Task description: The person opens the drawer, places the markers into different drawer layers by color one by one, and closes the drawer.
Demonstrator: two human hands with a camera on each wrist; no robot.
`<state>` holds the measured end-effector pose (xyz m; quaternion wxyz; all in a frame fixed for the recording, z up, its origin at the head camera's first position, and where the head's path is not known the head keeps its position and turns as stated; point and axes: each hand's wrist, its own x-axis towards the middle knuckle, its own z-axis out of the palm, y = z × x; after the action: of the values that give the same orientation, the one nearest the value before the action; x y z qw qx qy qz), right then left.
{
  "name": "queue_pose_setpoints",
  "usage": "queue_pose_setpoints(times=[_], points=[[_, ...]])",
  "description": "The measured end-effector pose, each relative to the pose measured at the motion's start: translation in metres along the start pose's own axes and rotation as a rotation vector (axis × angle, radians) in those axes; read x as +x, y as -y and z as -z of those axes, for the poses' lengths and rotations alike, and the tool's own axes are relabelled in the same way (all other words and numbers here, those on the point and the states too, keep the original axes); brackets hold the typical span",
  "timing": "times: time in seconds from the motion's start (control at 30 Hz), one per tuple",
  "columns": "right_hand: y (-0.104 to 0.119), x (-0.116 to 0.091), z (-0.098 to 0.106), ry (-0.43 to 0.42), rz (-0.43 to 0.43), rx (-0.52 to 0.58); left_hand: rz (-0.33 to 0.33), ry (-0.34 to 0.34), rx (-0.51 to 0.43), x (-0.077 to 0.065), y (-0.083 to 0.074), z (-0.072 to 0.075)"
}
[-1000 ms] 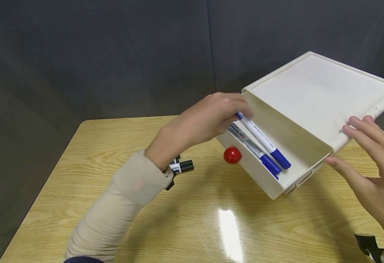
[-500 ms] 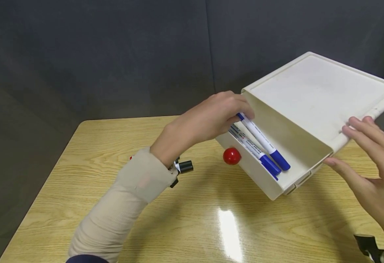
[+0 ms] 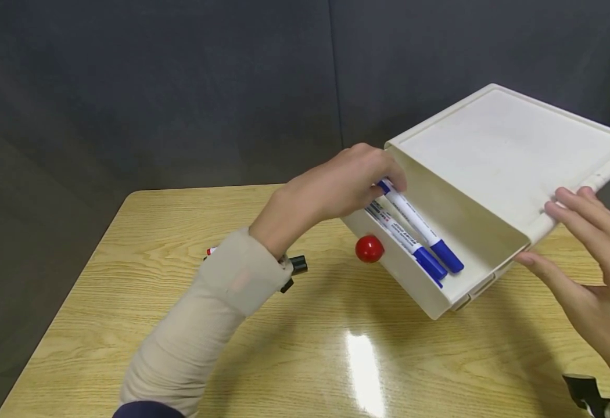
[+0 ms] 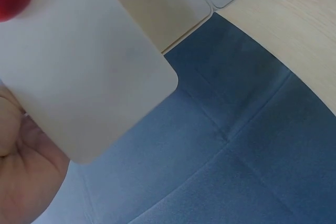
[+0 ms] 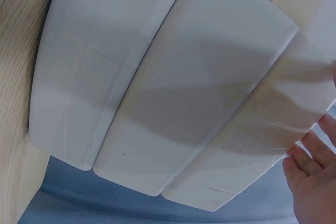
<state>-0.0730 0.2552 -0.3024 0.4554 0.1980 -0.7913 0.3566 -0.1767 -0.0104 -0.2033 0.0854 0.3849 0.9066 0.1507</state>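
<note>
In the head view, a white drawer box point(image 3: 514, 151) with a red knob point(image 3: 369, 248) has its drawer pulled out towards the left front. My left hand point(image 3: 344, 180) reaches over the drawer's front panel and pinches the blue end of a white marker with a blue cap point(image 3: 417, 217). A second blue-capped marker point(image 3: 401, 237) lies beside it in the drawer. My right hand point(image 3: 603, 255) rests on the box's right edge, fingers on top and thumb at the front corner. Its fingertips point(image 5: 310, 148) also touch the box's edge in the right wrist view.
Partly hidden by my left wrist, a black-capped marker point(image 3: 298, 265) and a red-tipped item point(image 3: 211, 251) lie on the wooden table point(image 3: 143, 232). A dark curtain point(image 3: 205, 87) hangs behind. A black wrist mount point(image 3: 582, 389) shows at lower right.
My left hand and forearm have shifted slightly right, and more of the red-tipped item shows. The box and my right hand have hardly moved.
</note>
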Motion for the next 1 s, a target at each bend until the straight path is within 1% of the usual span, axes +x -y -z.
queue_pose_setpoints(times=[0.13,0.3,0.53,0.63,0.8,1.0], points=[[0.0,0.0,0.001,0.004,-0.002,-0.002,0.011,0.006,-0.014,0.001,0.001,-0.001],[0.002,0.001,0.0,-0.002,0.0,0.007,0.021,-0.005,-0.04,0.002,0.002,-0.002],[0.003,0.002,-0.001,-0.014,0.005,0.02,0.007,-0.051,-0.026,0.001,0.005,-0.004],[0.004,0.003,-0.001,-0.02,0.005,0.028,-0.004,-0.094,-0.025,-0.002,0.006,-0.006],[0.005,0.003,-0.002,-0.027,0.003,0.036,-0.023,-0.184,-0.008,-0.007,0.008,-0.01],[0.004,0.003,-0.002,-0.023,0.001,0.028,-0.076,-0.306,0.004,-0.013,0.013,-0.015]])
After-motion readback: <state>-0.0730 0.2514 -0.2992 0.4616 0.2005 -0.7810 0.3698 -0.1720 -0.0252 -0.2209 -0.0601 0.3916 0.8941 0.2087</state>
